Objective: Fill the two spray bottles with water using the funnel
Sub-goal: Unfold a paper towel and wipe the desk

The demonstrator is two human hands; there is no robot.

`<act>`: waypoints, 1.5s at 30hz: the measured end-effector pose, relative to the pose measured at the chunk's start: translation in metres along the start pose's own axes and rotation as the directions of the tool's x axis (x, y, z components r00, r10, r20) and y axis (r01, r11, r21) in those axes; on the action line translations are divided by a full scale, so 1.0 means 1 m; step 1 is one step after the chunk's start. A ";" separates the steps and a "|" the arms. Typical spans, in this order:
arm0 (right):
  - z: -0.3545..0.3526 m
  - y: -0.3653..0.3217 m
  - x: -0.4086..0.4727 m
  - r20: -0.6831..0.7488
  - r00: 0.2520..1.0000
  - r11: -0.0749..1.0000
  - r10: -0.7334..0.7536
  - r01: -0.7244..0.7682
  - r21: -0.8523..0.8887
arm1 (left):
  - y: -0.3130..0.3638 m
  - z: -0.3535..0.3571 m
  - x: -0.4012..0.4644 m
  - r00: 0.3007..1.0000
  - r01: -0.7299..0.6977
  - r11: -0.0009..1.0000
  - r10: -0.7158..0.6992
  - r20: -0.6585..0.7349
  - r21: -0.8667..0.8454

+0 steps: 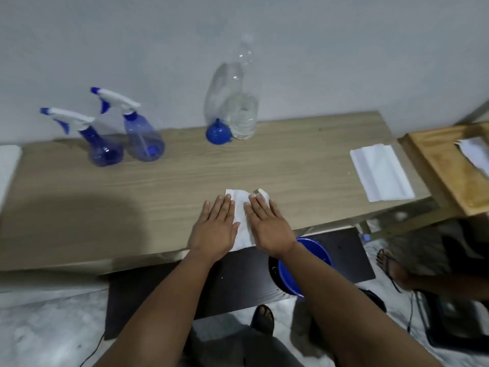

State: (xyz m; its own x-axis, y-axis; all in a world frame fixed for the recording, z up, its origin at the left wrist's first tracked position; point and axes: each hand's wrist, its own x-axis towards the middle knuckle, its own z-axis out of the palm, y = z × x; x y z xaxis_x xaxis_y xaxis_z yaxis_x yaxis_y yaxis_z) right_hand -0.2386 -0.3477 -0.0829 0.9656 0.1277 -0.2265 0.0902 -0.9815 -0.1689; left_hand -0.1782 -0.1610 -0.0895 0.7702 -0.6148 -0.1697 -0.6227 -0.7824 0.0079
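On the table edge (79, 260), left hand (215, 226) and right hand (267, 225) press flat on a tissue (242, 207)

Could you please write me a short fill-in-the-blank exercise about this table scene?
1. Both hands, left hand and right hand, press flat on a white ____.
2. The funnel is coloured ____.
3. The number of spray bottles, one beside the other, is ____.
4. The funnel lies beside a clear ____ bottle.

Missing words: tissue; blue; two; water

Matt wood-grain table (185, 176), translucent blue plastic spray bottles (144, 133), white paper towel (242, 215)
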 end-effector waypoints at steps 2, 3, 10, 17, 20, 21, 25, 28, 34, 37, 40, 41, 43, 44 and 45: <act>-0.009 0.042 -0.004 0.011 0.999 0.999 0.044 -0.044 0.017 | 0.030 -0.007 0.033 1.000 -0.021 1.000 0.021 0.005 0.018; -0.015 0.060 -0.003 0.029 0.998 0.998 0.057 -0.057 0.025 | 0.043 -0.011 0.050 1.000 -0.023 0.999 0.023 0.001 0.026; -0.043 0.136 0.061 0.008 0.998 0.997 0.067 -0.067 0.045 | 0.066 -0.023 0.146 0.998 0.058 0.998 -0.058 -0.008 0.009; -0.055 0.154 0.128 -0.024 0.996 0.995 0.087 -0.085 0.047 | 0.049 -0.032 0.208 0.998 0.042 0.997 -0.045 -0.038 -0.062; -0.051 0.158 0.129 -0.026 0.997 0.996 0.079 -0.077 0.045 | 0.045 -0.026 0.208 0.996 0.037 0.997 -0.041 -0.073 -0.064; -0.049 0.157 0.127 -0.032 0.997 0.997 0.074 -0.073 0.039 | 0.045 -0.024 0.206 0.996 0.039 0.997 -0.044 -0.075 -0.063; -0.040 0.144 0.103 -0.090 0.992 0.993 0.093 -0.086 0.078 | 0.049 -0.020 0.185 0.996 0.044 0.996 -0.049 -0.068 -0.071; -0.030 0.129 0.072 -0.088 0.989 0.989 0.123 -0.114 0.097 | 0.054 -0.016 0.154 0.996 0.036 0.997 -0.042 -0.078 -0.071; -0.025 0.098 0.018 -0.008 0.988 0.980 0.151 -0.149 0.132 | 0.062 -0.010 0.098 0.999 0.018 0.998 -0.021 -0.048 -0.068; -0.024 0.078 -0.016 0.043 0.981 0.964 0.190 -0.194 0.184 | 0.064 -0.012 0.071 1.000 -0.027 0.998 0.027 -0.012 -0.057; -0.023 0.053 -0.052 0.038 0.960 0.947 0.276 -0.278 0.161 | 0.067 -0.021 0.046 0.992 -0.128 0.991 0.129 0.014 -0.036; -0.024 0.044 -0.063 0.042 0.951 0.940 0.307 -0.310 0.140 | 0.070 -0.026 0.038 0.983 -0.184 0.983 0.184 0.018 -0.008; -0.024 0.025 -0.086 0.035 0.916 0.906 0.400 -0.401 0.132 | 0.080 -0.040 0.022 0.960 -0.278 0.960 0.277 0.040 0.029; -0.021 0.017 -0.098 0.036 0.886 0.873 0.462 -0.462 0.159 | 0.087 -0.046 0.013 0.953 -0.300 0.954 0.299 0.054 0.017; -0.018 0.009 -0.112 0.041 0.847 0.822 0.530 -0.525 0.220 | 0.096 -0.050 0.004 0.946 -0.319 0.948 0.318 0.067 0.007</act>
State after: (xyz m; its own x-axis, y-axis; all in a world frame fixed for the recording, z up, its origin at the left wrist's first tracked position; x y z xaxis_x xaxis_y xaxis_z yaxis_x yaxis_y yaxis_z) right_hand -0.3414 -0.3733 -0.0415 0.8555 -0.4063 -0.3209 -0.4867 -0.8425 -0.2310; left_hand -0.2281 -0.2439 -0.0399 0.5216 -0.8233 -0.2241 -0.8366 -0.5450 0.0550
